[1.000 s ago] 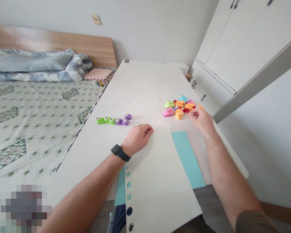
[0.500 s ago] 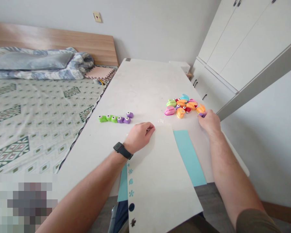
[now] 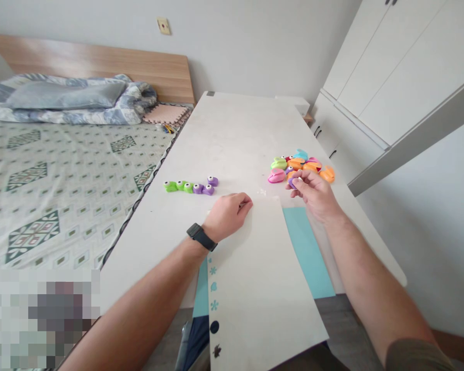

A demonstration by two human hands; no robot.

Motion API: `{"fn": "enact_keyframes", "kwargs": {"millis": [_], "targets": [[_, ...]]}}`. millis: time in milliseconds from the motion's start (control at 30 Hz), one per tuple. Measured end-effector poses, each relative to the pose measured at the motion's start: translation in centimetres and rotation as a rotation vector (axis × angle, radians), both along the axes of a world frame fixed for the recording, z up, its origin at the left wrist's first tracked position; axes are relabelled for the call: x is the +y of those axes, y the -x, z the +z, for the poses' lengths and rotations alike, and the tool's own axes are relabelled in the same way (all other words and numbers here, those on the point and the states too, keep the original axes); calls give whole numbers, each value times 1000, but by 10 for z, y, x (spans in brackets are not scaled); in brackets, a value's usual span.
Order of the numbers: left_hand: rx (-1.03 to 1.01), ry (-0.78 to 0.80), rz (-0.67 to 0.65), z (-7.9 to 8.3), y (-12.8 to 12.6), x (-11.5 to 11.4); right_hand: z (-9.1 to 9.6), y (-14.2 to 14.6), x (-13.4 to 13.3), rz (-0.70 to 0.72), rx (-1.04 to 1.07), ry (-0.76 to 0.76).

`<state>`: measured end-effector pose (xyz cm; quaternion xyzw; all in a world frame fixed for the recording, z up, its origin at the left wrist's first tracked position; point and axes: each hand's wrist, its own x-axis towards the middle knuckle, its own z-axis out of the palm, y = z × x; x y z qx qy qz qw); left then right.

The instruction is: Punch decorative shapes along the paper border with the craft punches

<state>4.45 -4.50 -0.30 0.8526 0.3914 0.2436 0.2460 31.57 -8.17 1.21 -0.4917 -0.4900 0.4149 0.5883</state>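
Observation:
A long white sheet of paper [image 3: 263,288] runs down the table toward me, with several shapes punched along its left edge. At its far left corner, my left hand [image 3: 230,214] is closed on the paper, its fingertips curled under and partly hidden. My right hand [image 3: 317,193] pinches a small purple paper punch [image 3: 293,182], held just in front of a pile of colourful punches [image 3: 277,176]. Left of my left hand, several green and purple punches [image 3: 189,187] stand in a row. A blue sheet [image 3: 309,252] lies beneath the white one.
Small white paper scraps [image 3: 262,192] lie beyond the sheet's far edge on the white table [image 3: 239,129]. A bed [image 3: 81,154] adjoins the table's left side. White cabinets [image 3: 406,67] stand at the right. The sheet's near end overhangs the table edge.
My right hand has moved left from the pile's right side, bringing the purple punch with it. My left hand stays on the paper. The view has shifted slightly.

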Motion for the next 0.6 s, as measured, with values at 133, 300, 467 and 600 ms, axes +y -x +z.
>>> {"fn": "enact_keyframes", "kwargs": {"millis": [133,300,467,600], "targets": [[-8,8,1,1,0,0,-6,1,-1,-22,54,27],[-20,27,-2,4,0,-2,-9,4,-4,20,172,106],[-38,36,3,5,0,-2,-10,5,-6,77,222,159],[-37,42,12,6,0,-2,-9,6,-7,116,247,194]]}}
